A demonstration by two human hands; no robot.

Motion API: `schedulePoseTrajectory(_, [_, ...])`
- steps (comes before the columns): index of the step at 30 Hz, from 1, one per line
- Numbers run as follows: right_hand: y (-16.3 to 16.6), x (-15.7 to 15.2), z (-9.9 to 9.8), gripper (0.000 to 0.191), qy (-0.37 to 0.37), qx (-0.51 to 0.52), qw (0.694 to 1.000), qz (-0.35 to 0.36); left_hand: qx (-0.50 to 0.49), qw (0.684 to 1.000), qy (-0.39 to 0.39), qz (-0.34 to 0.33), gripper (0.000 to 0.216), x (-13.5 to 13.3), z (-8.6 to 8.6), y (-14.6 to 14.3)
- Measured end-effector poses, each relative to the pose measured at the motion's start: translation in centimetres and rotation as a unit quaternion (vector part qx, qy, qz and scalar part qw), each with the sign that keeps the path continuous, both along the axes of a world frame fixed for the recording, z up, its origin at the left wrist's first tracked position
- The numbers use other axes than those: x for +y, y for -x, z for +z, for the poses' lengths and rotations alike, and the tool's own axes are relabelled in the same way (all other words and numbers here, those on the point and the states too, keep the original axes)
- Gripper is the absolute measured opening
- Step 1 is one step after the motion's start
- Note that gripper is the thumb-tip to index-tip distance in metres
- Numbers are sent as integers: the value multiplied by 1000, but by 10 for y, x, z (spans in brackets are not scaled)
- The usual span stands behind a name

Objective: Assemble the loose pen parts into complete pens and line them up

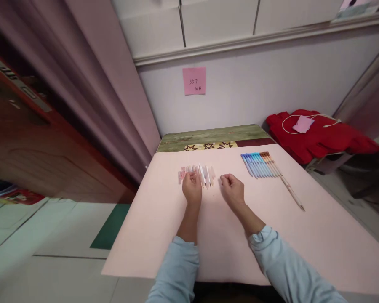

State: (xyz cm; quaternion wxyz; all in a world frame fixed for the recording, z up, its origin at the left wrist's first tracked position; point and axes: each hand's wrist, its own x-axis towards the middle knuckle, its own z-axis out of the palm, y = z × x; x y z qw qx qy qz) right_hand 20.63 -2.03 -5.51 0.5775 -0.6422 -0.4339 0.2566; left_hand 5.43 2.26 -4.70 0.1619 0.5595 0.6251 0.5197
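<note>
My left hand is closed in a pinch at the near side of a cluster of clear and pale pink pen parts, partly covering them. Whatever its fingers hold, if anything, is too small to tell. White pens with dark tips lie in that cluster, just right of the left hand. To the right of them my right hand has its fingers curled together low over the table, their contents hidden. Blue pens lie in a tidy row farther right. Beside them are pens with brown ends, and one beige pen slants toward me.
The pale pink table cover leaves a green patterned strip showing at the back. A pink note is stuck on the wall. Red cloth with a white cable lies beyond the right edge. A curtain hangs at left.
</note>
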Motion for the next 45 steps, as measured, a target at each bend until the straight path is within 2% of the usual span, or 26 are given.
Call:
schedulePoseTrajectory(5, [-11,1,2,32,55,-54,997,28,173,982,72,-18,29,-4,2,-3])
schedulePoseTrajectory(9, [-9,3,7,28,79,-144,984,69,182,973,142,-25,25,-8,11,-3])
schedulePoseTrajectory(16, [-8,6,10,28,116,-181,975,63,105,985,130,-51,20,-8,10,-1])
schedulePoseTrajectory(23, [-7,5,11,28,131,-186,971,66,-115,987,92,-69,14,-7,7,3])
schedulePoseTrajectory(26, [-8,2,10,29,124,-172,975,67,-270,956,79,-82,21,-3,8,5])
schedulePoseTrajectory(30, [-5,1,10,31,78,-124,988,47,-497,853,79,-135,30,4,12,10])
schedulePoseTrajectory(33, [2,11,13,32,54,-114,991,39,-581,786,90,-190,30,8,16,14])
schedulePoseTrajectory(35, [7,24,17,32,74,-135,987,53,-601,762,104,-216,30,8,17,16])
schedulePoseTrajectory(39, [17,57,25,27,178,-223,957,46,-586,763,130,-241,30,8,16,16])
schedulePoseTrajectory(45, [23,82,28,28,215,-268,938,50,-551,779,159,-254,31,4,16,11])
